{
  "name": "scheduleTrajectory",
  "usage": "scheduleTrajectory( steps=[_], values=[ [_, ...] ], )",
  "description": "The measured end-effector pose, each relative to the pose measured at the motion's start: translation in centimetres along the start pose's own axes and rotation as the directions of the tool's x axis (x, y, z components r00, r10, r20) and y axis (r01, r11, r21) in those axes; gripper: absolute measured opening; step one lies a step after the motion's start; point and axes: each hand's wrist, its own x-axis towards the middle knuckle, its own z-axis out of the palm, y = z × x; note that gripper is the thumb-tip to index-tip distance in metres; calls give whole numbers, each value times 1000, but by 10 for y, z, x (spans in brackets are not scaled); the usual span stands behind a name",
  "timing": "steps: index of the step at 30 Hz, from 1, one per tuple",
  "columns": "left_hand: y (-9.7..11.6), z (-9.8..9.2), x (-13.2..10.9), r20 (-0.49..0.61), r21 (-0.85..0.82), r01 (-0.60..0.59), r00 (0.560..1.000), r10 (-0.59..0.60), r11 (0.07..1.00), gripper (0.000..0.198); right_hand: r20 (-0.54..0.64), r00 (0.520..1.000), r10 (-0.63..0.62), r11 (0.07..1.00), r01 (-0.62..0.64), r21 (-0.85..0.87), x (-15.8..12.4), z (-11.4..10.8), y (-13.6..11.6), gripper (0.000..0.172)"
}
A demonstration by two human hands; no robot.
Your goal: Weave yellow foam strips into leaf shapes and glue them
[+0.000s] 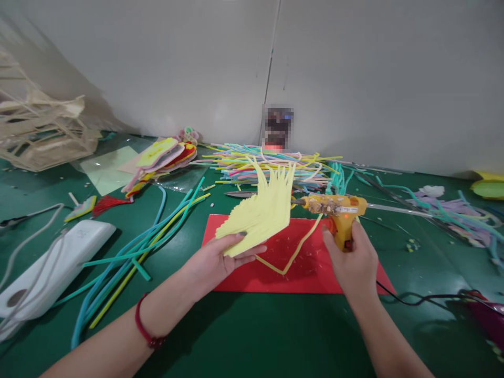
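Note:
My left hand [220, 260] grips a pale yellow fan-shaped piece [262, 210] made of many thin strips laid side by side, their loose ends pointing up. The thumb is on top and the fingers are underneath. In my right hand [356, 262] is a yellow-orange hot glue gun [334, 207] with a crusted barrel, a small orange light and a clear glue stick [397, 210] out of its back. Its nozzle points left, close to the right edge of the yellow piece; whether it touches I cannot tell. Below both hands lies a red board [315, 278] with a bent yellow strip [284, 270] on it.
Behind the board lies a pile of coloured fuzzy stems [236, 168], near scissors. Blue, green and yellow stems [157, 239] and a white power strip [59, 268] lie left. A black cord [417, 302] runs right. Felt-like pieces [157, 152] and a wooden frame [43, 131] stand back left.

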Motion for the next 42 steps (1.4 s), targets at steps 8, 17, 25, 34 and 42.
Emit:
scheduleTrajectory(
  steps=[8,17,25,34,42],
  values=[
    [-1,0,0,13,-15,-5,1000,5,1000,10,-2,1000,1,1000,-1,-21,1,0,-2,25],
    [-1,1,0,5,-12,6,1000,-6,1000,8,-13,1000,16,999,-16,-28,3,2,0,28],
    [-3,0,-2,5,44,4,1000,-4,999,13,-7,999,41,999,-41,-36,3,2,-1,28],
    [-2,2,-2,2,43,6,1000,-6,999,10,9,996,88,996,-87,-34,4,1,-2,30],
    [-1,8,-3,-39,75,23,999,-20,997,12,5,996,84,995,-84,-45,5,2,1,28]
  ],
)
